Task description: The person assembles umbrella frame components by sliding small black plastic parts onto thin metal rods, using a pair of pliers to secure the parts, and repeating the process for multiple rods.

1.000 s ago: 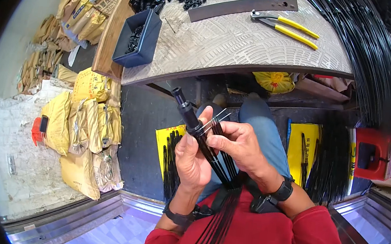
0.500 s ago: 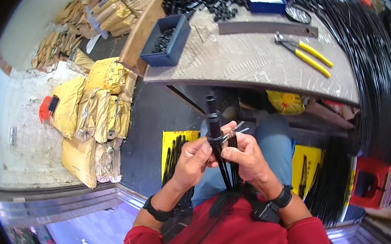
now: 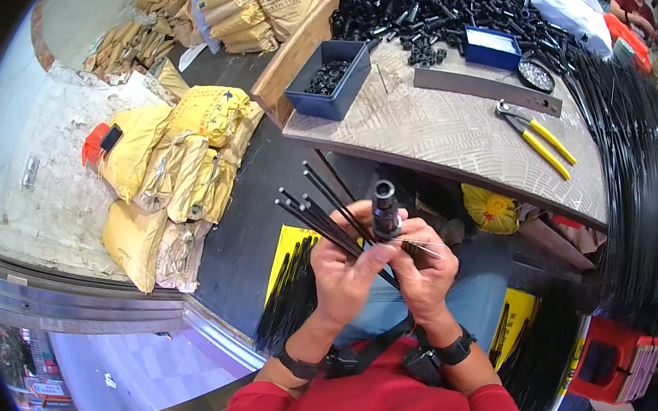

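My left hand (image 3: 343, 284) is closed round a bundle of thin black rods (image 3: 326, 220), whose ends fan out past its fingers to the upper left. Between my two hands stands a black stepped tubular fitting (image 3: 385, 204), its round open end facing up. My right hand (image 3: 426, 280) is closed against the fitting's lower end, with thin silvery wires (image 3: 422, 245) poking out between its fingers. Both thumbs meet just below the fitting. What the fingertips grip there is partly hidden.
Ahead, a worktable (image 3: 443, 129) carries a blue bin of small black parts (image 3: 329, 80), a metal bar (image 3: 488, 91), yellow-handled pliers (image 3: 538, 138) and a heap of black fittings (image 3: 448, 12). Long black rods (image 3: 625, 174) hang over its right side. Yellow sacks (image 3: 209, 115) are stacked at left.
My view has shifted, so the table sits further right and lower. The fitting now tips its open end toward me, and the rods in my left hand have swung to point up and left.
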The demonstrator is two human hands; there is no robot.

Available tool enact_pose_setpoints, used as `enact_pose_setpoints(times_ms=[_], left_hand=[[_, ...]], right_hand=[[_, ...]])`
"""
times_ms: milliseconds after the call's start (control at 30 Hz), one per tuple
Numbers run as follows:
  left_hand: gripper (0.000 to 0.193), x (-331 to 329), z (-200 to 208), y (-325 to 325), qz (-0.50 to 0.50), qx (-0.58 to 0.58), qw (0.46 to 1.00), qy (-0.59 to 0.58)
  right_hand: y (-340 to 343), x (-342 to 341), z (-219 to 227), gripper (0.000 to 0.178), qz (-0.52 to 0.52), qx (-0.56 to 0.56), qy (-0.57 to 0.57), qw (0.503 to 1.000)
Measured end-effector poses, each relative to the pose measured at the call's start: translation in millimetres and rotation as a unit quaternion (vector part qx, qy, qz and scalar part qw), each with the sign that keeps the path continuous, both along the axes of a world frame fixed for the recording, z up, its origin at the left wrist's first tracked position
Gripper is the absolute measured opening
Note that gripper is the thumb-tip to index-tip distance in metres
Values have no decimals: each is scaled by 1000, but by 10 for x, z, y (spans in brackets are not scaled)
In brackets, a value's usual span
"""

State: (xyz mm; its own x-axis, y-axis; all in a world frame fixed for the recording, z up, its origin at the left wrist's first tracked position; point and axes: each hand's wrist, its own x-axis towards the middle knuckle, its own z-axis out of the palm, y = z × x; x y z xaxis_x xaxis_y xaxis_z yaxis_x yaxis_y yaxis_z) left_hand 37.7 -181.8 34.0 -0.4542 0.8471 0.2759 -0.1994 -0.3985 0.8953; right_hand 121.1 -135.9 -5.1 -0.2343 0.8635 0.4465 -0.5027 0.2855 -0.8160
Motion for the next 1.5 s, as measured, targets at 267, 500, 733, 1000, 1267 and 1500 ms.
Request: enact_pose_setpoints(times_ms=[267, 500, 733, 1000, 1267, 1500], left_hand=[[24, -335, -223, -150, 60, 8, 995, -82], [22, -433, -282, -183, 97, -2, 991, -94], [21, -408, -318, -180, 123, -4, 989, -78], [28, -265, -326, -145, 175, -5, 985, -6], [23, -437, -343, -159, 111, -12, 988, -106], [26, -454, -394, -173, 124, -25, 989, -80]], right_hand=[[-87, -227, -66, 20, 177, -185, 66, 964], [-161, -320, -128, 10, 124, -108, -24, 986], [-37, -260, -41, 16, 3, 23, -196, 980], [-30, -337, -155, 16, 149, -122, -120, 974], [-112, -433, -184, 14, 80, -89, -67, 990], [-143, -396, -146, 16, 7, 1, -166, 986]])
